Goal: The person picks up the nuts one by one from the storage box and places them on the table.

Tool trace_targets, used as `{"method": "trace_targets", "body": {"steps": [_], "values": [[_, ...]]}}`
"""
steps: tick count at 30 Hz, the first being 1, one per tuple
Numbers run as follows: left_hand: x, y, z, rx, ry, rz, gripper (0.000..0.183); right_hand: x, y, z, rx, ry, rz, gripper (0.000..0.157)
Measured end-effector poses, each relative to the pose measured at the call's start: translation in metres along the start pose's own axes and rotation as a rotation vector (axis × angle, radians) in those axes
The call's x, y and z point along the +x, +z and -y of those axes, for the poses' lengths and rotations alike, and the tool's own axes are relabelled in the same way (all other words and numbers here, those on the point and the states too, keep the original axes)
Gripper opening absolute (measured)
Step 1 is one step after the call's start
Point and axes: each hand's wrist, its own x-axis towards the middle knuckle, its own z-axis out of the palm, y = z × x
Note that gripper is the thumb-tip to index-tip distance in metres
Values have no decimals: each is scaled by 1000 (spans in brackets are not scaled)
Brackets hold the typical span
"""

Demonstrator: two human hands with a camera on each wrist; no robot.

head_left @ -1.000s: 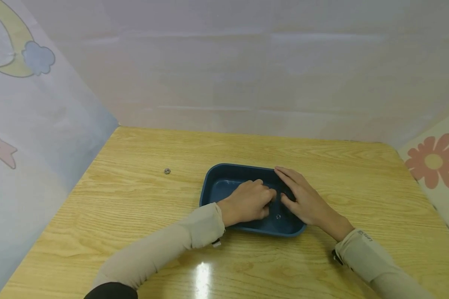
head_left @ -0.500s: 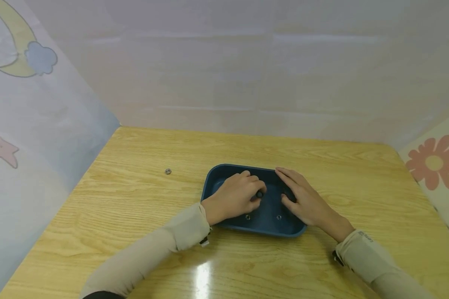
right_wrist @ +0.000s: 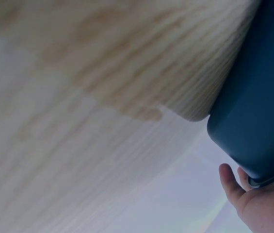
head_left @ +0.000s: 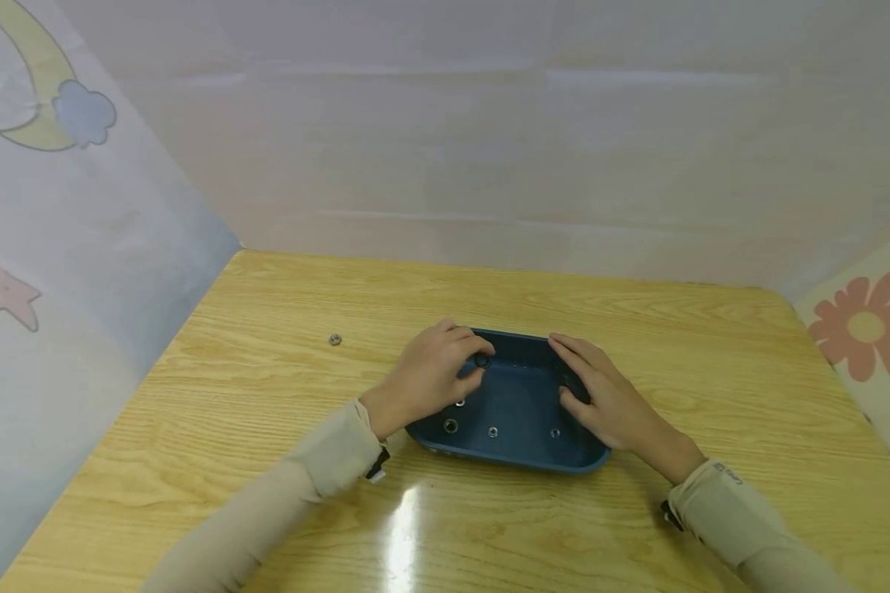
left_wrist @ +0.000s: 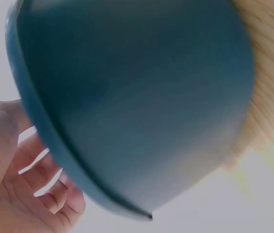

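Observation:
My left hand [head_left: 437, 371] is over the left end of a blue tray [head_left: 515, 459], pinching a small dark ring-shaped piece [head_left: 482, 360] between thumb and index finger. That piece is out of sight in the left wrist view, where the palm and curled fingers [left_wrist: 44, 179] show beside the tray's rim. My right hand [head_left: 611, 399] lies across the tray's right end, fingers straight along the back right corner and thumb over the inside. Several small metal nuts lie on the tray floor, among them a larger nut [head_left: 451, 426], a middle nut [head_left: 493, 432] and a right nut [head_left: 555, 433].
One more nut [head_left: 334, 339] lies on the wooden table [head_left: 282, 412], left of the tray. A pale backdrop [head_left: 489, 148] stands along the table's back edge, with printed side panels to left and right.
My left hand has moved left and back from mid-tray, bringing the dark piece along. Nuts it covered on the left of the tray floor now show. The right hand stays put.

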Motion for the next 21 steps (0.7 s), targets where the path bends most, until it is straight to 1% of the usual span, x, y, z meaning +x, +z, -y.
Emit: {"method": "trace_targets", "body": {"steps": [4,10,21], "values": [[-4,-6,9,10,-35,-14,25,0,0,1,-10,-8,-11,71],[-10,-11,23,9,-82,-66,27,0,0,1,-17,-17,-23,71],[-23,-15,52,3,-143,-136,26,0,1,0,-18,-38,-39,71]]}}
